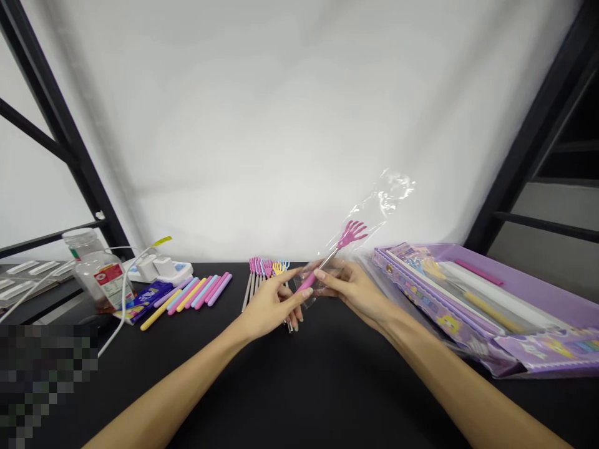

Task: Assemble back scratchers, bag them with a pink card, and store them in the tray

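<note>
A pink hand-shaped back scratcher (352, 234) with a metal rod and pink handle is held tilted up to the right above the black table. Its claw and rod lie inside a long clear plastic bag (390, 194). My left hand (269, 305) is closed on the handle end, thumb on top. My right hand (355, 288) pinches the bag near its lower end, around the rod. Behind my left hand, several back scratcher rods (255, 280) with pink, blue and yellow claws lie in a row, partly hidden.
Several coloured handle tubes (200, 293) lie at left, beside a purple packet (148, 300), a clear jar (100, 274) and a white power strip (180, 272) with cables. On the right sits a purple display box (533, 287) holding packaged items. A white wall (290, 137) rises behind the table.
</note>
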{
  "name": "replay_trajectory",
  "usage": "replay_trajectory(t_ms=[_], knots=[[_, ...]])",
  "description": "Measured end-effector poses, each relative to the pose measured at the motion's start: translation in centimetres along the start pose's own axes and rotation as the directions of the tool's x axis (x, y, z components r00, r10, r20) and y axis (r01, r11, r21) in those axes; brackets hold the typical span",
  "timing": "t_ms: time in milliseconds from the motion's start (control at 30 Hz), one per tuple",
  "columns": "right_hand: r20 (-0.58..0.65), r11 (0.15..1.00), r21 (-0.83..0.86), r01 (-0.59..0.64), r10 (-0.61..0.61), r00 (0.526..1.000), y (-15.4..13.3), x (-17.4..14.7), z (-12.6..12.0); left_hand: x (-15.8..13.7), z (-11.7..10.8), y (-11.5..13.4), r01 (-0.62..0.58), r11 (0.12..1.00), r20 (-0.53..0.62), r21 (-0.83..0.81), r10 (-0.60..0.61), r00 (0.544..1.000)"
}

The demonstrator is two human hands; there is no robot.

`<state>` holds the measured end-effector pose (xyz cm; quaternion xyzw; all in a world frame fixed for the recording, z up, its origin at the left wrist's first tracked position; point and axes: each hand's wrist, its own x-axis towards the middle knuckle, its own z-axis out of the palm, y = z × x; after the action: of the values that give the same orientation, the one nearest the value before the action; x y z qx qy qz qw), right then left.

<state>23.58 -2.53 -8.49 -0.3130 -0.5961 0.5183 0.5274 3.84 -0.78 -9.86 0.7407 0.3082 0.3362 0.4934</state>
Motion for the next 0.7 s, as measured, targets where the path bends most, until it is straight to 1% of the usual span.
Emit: replay_trajectory(t_ms=[33, 100, 133, 167, 200, 267, 333, 367, 433, 533, 600, 700], knots=[[0.004, 1.000, -0.004, 0.001, -0.001, 1.000, 0.0, 0.0, 0.2, 0.0, 0.0, 0.0, 0.005, 0.998, -0.036, 0.064, -0.003, 0.999], [-0.032, 1.000, -0.006, 0.005, -0.005, 0.999, 0.0, -0.1, 0.4, 0.1, -0.2, 0.0, -0.024, 0.986, -0.101, 0.164, 0.041, 0.994], [-0.064, 1.000, -0.004, 0.005, -0.005, 0.998, 0.0, -0.1, 0.4, 0.2, -0.2, 0.1, -0.062, 0.984, -0.105, 0.165, 0.080, 0.991], [-0.097, 1.000, -0.002, 0.004, -0.005, 0.995, 0.0, 0.0, 0.4, 0.3, -0.2, 0.2, -0.098, 0.987, -0.088, 0.126, 0.110, 0.990], [-0.125, 1.000, -0.005, 0.004, -0.005, 0.992, 0.0, 0.0, 0.4, 0.3, -0.2, 0.3, -0.118, 0.992, -0.058, 0.052, 0.121, 0.991], [-0.153, 0.999, -0.033, -0.007, 0.002, 0.988, -0.1, 0.0, 0.2, 0.5, -0.2, 0.4, -0.087, 0.990, -0.017, -0.114, 0.086, 0.996], [-0.157, 0.997, -0.074, -0.022, 0.010, 0.988, -0.3, 0.1, 0.0, 0.6, -0.1, 0.3, -0.011, 0.980, -0.044, -0.201, 0.003, 0.999], [-0.167, 0.997, -0.077, -0.019, 0.006, 0.986, -0.5, 0.1, -0.1, 0.6, -0.1, 0.2, 0.018, 0.977, -0.074, -0.213, -0.035, 0.997], [-0.209, 0.999, -0.034, -0.003, -0.005, 0.978, -1.1, 0.1, -0.5, 0.6, -0.2, 0.0, 0.042, 0.981, -0.149, -0.189, -0.071, 0.986], [-0.240, 0.999, 0.051, -0.008, 0.020, 0.971, -1.9, 0.0, -1.2, 0.6, -0.4, -0.2, 0.029, 0.996, -0.234, -0.082, -0.048, 0.971], [-0.244, 0.998, 0.055, -0.014, 0.027, 0.969, -2.1, 0.1, -1.6, 0.5, -0.5, -0.2, 0.025, 0.998, -0.207, -0.051, -0.035, 0.978], [-0.316, 0.998, 0.053, 0.024, -0.006, 0.949, -1.8, 0.3, -2.3, 0.4, -0.7, 0.1, 0.031, 0.988, -0.066, -0.152, -0.041, 0.997]])
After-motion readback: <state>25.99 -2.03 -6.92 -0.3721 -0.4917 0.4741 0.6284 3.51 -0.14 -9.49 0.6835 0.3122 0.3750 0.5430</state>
